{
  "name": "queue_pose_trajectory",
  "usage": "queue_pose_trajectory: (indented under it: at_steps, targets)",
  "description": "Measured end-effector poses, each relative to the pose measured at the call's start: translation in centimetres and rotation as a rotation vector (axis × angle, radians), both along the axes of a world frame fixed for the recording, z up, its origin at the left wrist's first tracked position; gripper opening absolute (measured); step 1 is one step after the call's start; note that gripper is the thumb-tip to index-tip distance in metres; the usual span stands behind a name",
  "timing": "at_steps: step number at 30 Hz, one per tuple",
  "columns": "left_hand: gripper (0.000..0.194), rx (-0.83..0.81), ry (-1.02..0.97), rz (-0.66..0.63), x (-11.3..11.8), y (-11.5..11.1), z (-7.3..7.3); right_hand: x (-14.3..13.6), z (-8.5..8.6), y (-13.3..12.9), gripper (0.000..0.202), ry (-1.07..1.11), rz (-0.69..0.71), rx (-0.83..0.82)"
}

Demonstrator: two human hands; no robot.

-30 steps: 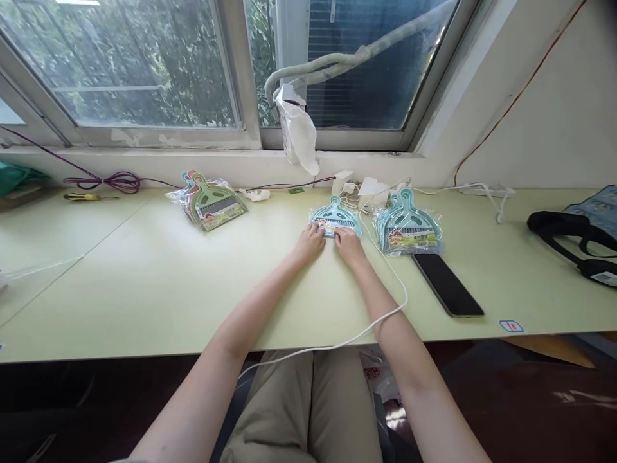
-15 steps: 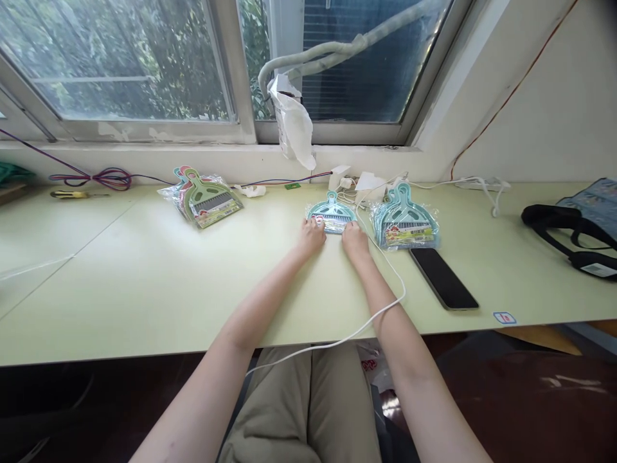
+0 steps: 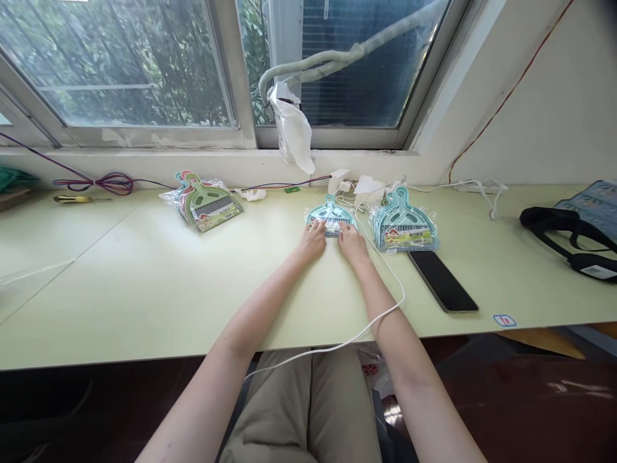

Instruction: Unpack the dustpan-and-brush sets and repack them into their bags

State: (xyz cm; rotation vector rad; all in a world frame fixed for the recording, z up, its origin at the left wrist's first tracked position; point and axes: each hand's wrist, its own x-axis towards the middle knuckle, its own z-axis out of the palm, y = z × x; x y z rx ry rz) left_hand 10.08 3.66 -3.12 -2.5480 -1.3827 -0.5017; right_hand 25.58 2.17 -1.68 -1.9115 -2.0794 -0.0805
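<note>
A small turquoise dustpan and brush set point(image 3: 330, 209) in clear plastic wrap lies on the table in front of me, its handle pointing to the window. My left hand point(image 3: 313, 240) grips its lower left edge, the fingers bent over the label. On the lower right edge is my right hand point(image 3: 353, 243), with its fingers reaching over the wrap and the thumb near the edge. Just to the right rests a pile of turquoise wrapped sets point(image 3: 403, 222). Another pile, with a green set point(image 3: 212, 204) on top and pink and blue behind, lies farther left.
A white cable point(image 3: 385, 316) crosses my right forearm. A black phone point(image 3: 444, 281) lies right of my hands, and a black strap headset point(image 3: 571, 235) at the far right. White adapters point(image 3: 367, 186) stand by the wall; a screwdriver point(image 3: 72, 199) and coiled wires point(image 3: 113, 183) are far left.
My right hand's fingers have slid inward and further over the wrapped set. My left hand's fingers lie slightly further over it too. The view has tilted up a little.
</note>
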Motion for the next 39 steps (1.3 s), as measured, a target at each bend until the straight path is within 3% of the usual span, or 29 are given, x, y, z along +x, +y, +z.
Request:
queue_pose_trajectory:
  at_steps: [3,9,15,18,30,36,39]
  targets:
    - [0.053,-0.026,-0.014,-0.052,0.0,0.2,-0.2,-0.1,-0.1,0.1,0.039,-0.017,0.003,-0.019]
    - [0.044,-0.072,-0.004,-0.012,-0.1,0.2,-0.3,-0.1,-1.0,0.7,0.04,0.01,0.013,0.001]
    - [0.045,-0.101,-0.001,0.011,0.1,0.3,-0.2,-0.2,-2.2,1.9,0.045,0.116,0.265,0.059]
    - [0.046,-0.118,0.001,0.028,0.2,0.2,-0.1,-0.2,-2.6,2.4,0.045,0.144,0.314,0.058]
    - [0.047,-0.141,-0.129,0.122,0.6,-0.1,0.2,-0.4,-2.2,2.1,0.048,0.156,0.257,0.049]
    - [0.045,-0.213,-0.174,0.185,0.5,-0.4,0.6,0.4,-1.3,1.4,0.046,0.089,0.061,0.011]
    - [0.058,-0.212,-0.177,0.208,0.5,-0.3,0.5,0.2,-1.0,1.2,0.045,0.071,0.023,-0.009]
